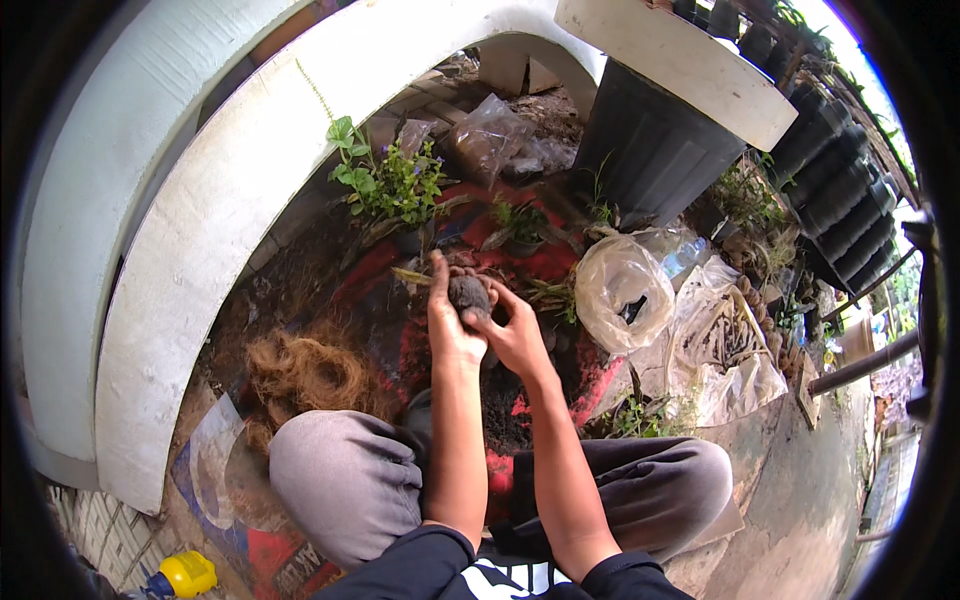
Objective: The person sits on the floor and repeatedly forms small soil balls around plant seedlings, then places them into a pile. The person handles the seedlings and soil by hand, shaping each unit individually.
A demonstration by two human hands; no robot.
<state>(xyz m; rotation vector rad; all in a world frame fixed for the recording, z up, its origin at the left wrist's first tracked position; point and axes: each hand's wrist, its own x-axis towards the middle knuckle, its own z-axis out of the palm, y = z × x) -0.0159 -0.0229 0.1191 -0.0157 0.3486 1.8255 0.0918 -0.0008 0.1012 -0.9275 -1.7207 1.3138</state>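
Between my two hands sits a dark, rounded ball of soil, held out in front of me above a red sheet. My left hand cups it from the left side, palm against it. From the right, my right hand wraps its fingers and thumb round the ball. Just beyond, a leafy plant with small purple flowers stands in a pot. Loose dark soil lies on the red sheet between my forearms and knees.
Brown coconut-like fibre lies by my left knee. An open clear plastic bag stands on the right, next to a white sack. A large black planter rises behind. White curved slabs border the left. A yellow bottle lies lower left.
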